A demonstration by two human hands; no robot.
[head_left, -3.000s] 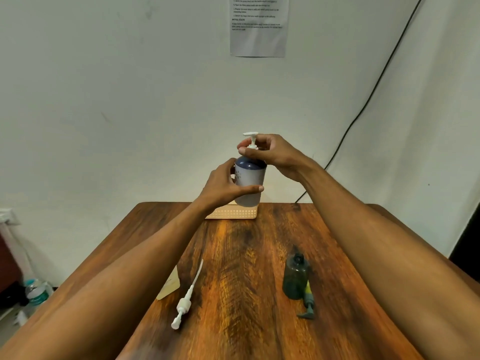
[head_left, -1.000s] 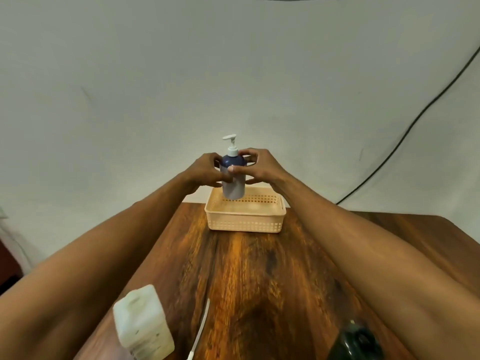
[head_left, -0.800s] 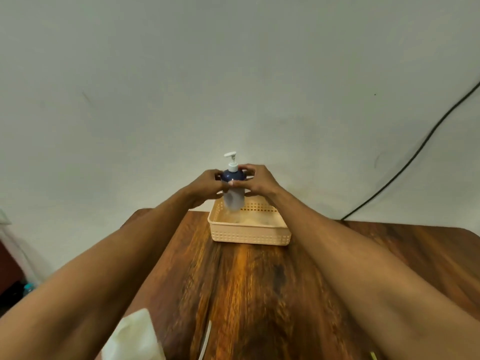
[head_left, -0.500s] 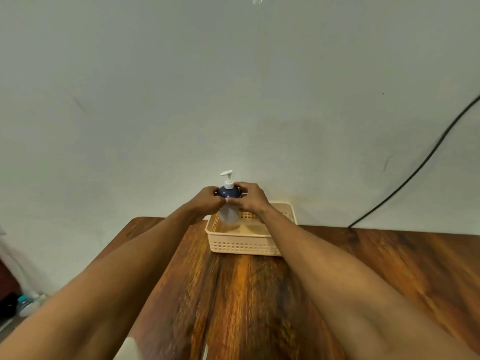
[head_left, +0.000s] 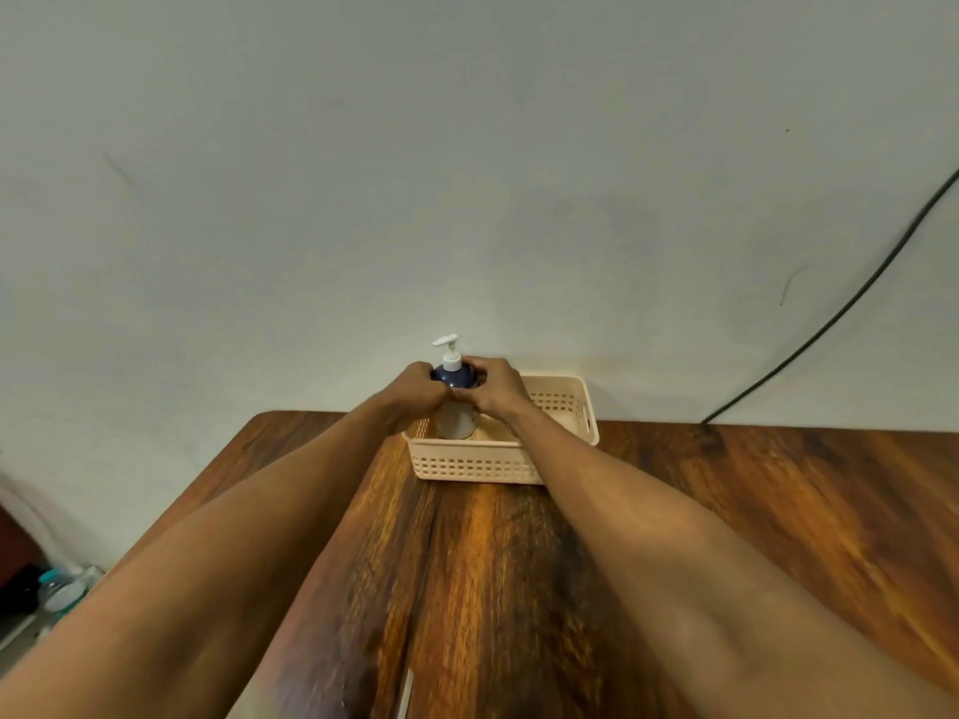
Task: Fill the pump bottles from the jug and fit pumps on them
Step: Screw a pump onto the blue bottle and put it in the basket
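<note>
A pale wall fills the upper half of the view, with a dark cable running down it at the right. Below it the wooden bench spreads toward the camera, its far edge against the wall. Both bare forearms reach forward and converge over the bench's far edge, the left arm from the lower left, the right arm from the lower right, both nearly straight. A cream perforated basket sits at the far edge, close to the wall. The bottle stands upright in the basket's left part, its dark shoulder above a pale body. The left hand wraps the shoulder from the left, fingers curled closed on it; the right hand closes on it from the right, thumbs meeting at the front. Each grip is snug around the bottle's upper part. The white pump rises above the hands, its spout pointing left. At the bottom edge a thin white strip lies on the bench, too cropped to identify.
</note>
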